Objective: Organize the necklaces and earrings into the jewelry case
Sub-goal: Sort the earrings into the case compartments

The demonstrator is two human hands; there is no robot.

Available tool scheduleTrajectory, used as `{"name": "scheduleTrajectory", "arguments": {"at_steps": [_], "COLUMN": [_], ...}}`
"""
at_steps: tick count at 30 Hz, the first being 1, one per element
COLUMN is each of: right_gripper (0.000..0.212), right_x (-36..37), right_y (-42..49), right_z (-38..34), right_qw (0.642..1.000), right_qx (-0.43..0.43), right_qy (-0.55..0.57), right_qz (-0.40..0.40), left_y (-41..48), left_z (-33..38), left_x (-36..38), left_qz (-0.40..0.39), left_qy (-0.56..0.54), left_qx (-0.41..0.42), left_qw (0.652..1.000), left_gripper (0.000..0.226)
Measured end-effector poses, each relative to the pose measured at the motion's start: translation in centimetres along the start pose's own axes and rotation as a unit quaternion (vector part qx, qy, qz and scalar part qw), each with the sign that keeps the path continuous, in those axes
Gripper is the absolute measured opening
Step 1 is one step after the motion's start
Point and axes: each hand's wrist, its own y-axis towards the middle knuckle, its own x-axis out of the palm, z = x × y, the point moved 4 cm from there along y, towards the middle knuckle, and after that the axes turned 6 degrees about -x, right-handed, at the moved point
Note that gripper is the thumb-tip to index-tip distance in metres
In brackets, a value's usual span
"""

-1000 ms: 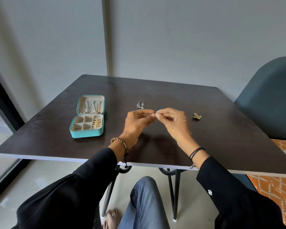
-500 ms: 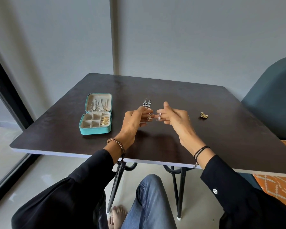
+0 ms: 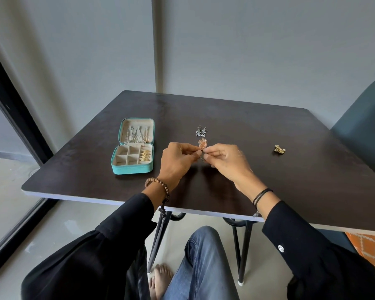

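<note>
Dark bench (image 3: 294, 182), grey wall (image 3: 247, 50) behind. I see left hand (image 3: 176, 163) and right hand (image 3: 226, 163) both pinching rose-gold earring (image 3: 202, 145) mid-bench. Open jewelry case (image 3: 132, 169) sits left of hands; silver earrings (image 3: 201, 131) just beyond them; gold earring (image 3: 279, 149) well right.

Home: dark table (image 3: 247, 122), chair (image 3: 368, 126), rug (image 3: 369, 245)

Jewelry case (image 3: 130, 170): teal shell, cream lining. Table (image 3: 236, 118): dark brown top, pale edge. Pinched earring (image 3: 202, 145): rose-gold, openwork pattern. Earring pair (image 3: 201, 131) behind it: silver-grey. Small piece (image 3: 279, 149) at right: gold. Wrist beads (image 3: 160, 185): brown. Sleeves (image 3: 95, 256): black. Jeans (image 3: 204, 267): blue. Rug (image 3: 368, 247): orange, white lattice.
</note>
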Motion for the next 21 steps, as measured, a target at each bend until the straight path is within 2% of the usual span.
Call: {"name": "scheduleTrajectory", "arguments": {"at_steps": [9,21], "right_gripper": [0.020,0.010], "right_x": [0.0,-2.9], "right_y": [0.3,0.2], "right_z": [0.0,1.9], "right_qw": [0.996,0.999], "right_qx": [-0.016,0.013], "right_qy": [-0.081,-0.028], "right_qz": [-0.042,0.016], "left_y": [0.8,0.4], "left_z": [-0.2,1.6], "left_x": [0.3,1.5], "left_qz": [-0.007,0.031], "left_qy": [0.152,0.160], "left_qx": [0.006,0.025], "left_qw": [0.988,0.986], "left_gripper": [0.012,0.018]}}
